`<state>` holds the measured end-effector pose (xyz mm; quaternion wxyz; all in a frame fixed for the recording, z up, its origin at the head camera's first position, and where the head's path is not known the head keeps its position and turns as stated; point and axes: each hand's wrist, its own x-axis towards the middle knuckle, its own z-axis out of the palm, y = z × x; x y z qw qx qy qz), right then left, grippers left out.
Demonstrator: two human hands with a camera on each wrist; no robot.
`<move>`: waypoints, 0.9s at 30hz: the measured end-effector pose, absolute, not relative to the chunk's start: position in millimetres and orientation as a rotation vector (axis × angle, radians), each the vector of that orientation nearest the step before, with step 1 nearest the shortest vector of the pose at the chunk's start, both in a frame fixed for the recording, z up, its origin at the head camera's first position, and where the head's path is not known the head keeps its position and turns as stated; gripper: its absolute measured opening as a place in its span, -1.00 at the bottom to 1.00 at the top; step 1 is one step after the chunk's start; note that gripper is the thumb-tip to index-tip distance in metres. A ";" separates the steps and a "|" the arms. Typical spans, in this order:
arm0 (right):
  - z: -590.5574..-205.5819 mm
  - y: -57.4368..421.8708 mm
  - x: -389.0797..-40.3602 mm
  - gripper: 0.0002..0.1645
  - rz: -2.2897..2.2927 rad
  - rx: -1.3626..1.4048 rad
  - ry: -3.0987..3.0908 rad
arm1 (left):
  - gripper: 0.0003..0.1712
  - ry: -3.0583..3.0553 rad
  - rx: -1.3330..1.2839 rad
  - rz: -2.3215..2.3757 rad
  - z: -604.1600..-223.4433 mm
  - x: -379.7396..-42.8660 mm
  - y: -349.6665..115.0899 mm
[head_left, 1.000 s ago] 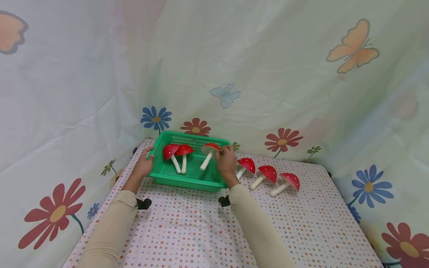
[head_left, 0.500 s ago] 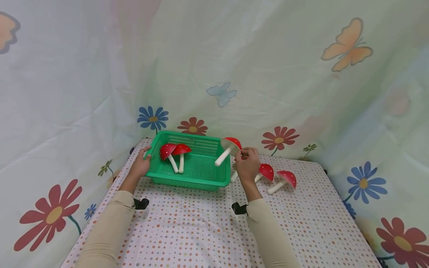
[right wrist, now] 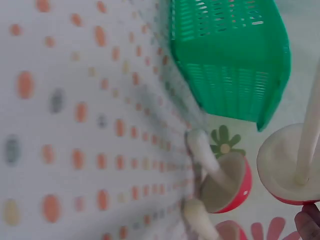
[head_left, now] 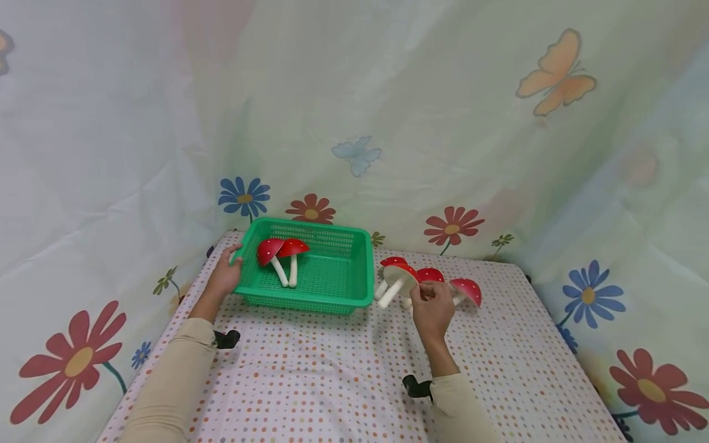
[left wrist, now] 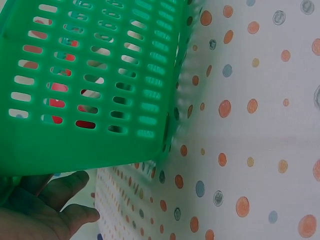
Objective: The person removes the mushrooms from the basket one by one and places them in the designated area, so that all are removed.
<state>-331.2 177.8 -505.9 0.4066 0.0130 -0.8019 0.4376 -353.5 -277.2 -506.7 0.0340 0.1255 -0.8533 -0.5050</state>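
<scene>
My right hand (head_left: 434, 311) pinches the cap edge of a toy mushroom (head_left: 400, 278), red with white dots and a white stem. It hangs over the table in front of the other mushrooms; in the right wrist view its pale underside (right wrist: 278, 165) shows beside my fingertips (right wrist: 307, 225). A green plastic basket (head_left: 310, 301) stands to the left, its left rim held by my left hand (head_left: 223, 275). Two mushrooms (head_left: 292, 248) lie inside, caps overlapping. Right of the basket lie three more, one mushroom (head_left: 466, 289) at the right end; my hand and the held one partly cover them.
A table with a dotted cloth (head_left: 310, 381) reaches toward me. Behind it hangs a curtain (head_left: 288, 111) printed with flowers and butterflies. A black wrist camera (head_left: 416, 387) sits on my right forearm, another camera (head_left: 227, 339) on the left.
My right hand has lifted a mushroom out of the basket and carried it right, to just above those on the table. My left hand stays at the basket's left rim.
</scene>
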 end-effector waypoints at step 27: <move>-534.4 165.2 -318.5 -0.95 0.931 -0.020 -2.457 | -0.41 -2.616 0.375 -1.579 -510.5 -354.9 -282.0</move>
